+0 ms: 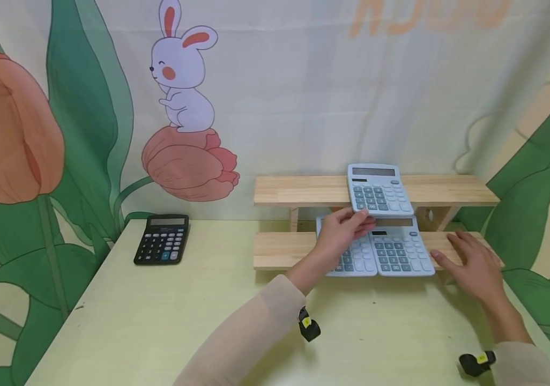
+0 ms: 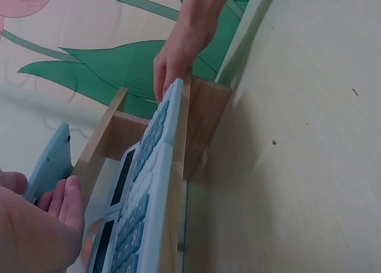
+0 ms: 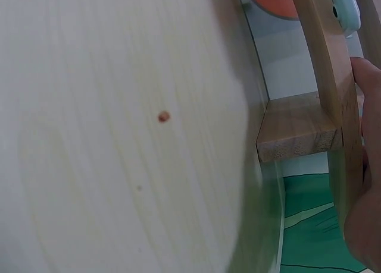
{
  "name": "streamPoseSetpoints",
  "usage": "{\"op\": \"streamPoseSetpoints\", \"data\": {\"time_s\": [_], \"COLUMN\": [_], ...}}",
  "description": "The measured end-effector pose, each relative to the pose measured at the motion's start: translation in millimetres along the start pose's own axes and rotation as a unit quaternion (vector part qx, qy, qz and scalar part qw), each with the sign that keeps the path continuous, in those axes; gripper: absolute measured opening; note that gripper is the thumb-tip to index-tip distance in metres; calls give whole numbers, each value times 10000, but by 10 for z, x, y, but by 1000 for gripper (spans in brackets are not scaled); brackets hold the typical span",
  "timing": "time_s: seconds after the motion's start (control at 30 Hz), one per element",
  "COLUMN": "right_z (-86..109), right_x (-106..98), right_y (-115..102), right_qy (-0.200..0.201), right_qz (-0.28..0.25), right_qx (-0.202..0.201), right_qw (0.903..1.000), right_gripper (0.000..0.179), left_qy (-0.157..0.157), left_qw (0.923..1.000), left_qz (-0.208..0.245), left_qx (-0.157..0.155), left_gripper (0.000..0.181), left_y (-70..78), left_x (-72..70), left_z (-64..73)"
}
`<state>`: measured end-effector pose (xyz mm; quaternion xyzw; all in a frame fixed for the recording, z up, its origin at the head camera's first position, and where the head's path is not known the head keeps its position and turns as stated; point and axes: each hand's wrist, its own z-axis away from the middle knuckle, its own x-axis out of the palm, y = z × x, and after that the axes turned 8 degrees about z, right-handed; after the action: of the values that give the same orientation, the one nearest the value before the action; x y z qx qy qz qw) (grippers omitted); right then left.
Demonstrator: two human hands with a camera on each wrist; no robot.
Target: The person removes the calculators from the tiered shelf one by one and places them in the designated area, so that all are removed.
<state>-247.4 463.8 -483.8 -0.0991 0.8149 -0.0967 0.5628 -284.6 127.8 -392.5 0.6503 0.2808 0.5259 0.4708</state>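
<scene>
My left hand (image 1: 340, 236) pinches the lower edge of a light blue calculator (image 1: 380, 190), thumb on the front and fingers behind, at the upper tier of a wooden two-tier shelf (image 1: 294, 190). Below it, two more light blue calculators lean side by side on the lower tier: the right one (image 1: 400, 252) shows mostly whole, while my left hand and wrist partly cover the left one (image 1: 364, 257). My right hand (image 1: 475, 265) rests on the right end of the lower tier, its fingers spread and holding nothing, with the thumb near the right calculator.
A black calculator (image 1: 161, 239) lies on the pale wooden table (image 1: 183, 321) at the far left. Behind the shelf hangs a printed cloth (image 1: 294, 96) with a rabbit and tulips. A shelf support (image 3: 297, 127) stands under the lower tier at the right.
</scene>
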Motion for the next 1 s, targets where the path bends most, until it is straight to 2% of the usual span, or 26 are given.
{"op": "streamPoseSetpoints", "data": {"time_s": [0.27, 0.57, 0.7, 0.83, 1.0], "right_z": [-12, -6, -3, -9, -12], "right_x": [25, 15, 18, 28, 21], "right_y": [40, 25, 25, 16, 9], "right_qy": [41, 12, 6, 17, 18], "right_qz": [44, 73, 53, 13, 29], "right_qx": [-24, 21, 47, 50, 87], "right_qw": [10000, 10000, 10000, 10000, 10000], "right_gripper": [79, 79, 79, 79, 79], "left_qy": [47, 95, 41, 189, 457], "left_qw": [9999, 9998, 9992, 9967, 9954], "left_qz": [9, -44, 348, 772, 827], "left_qx": [-133, -171, -178, -137, -132], "left_gripper": [24, 25, 29, 34, 40], "left_y": [-54, -69, -65, -74, -80], "left_x": [-38, -3, 20, 45, 88], "left_z": [60, 68, 5, -92, -179]}}
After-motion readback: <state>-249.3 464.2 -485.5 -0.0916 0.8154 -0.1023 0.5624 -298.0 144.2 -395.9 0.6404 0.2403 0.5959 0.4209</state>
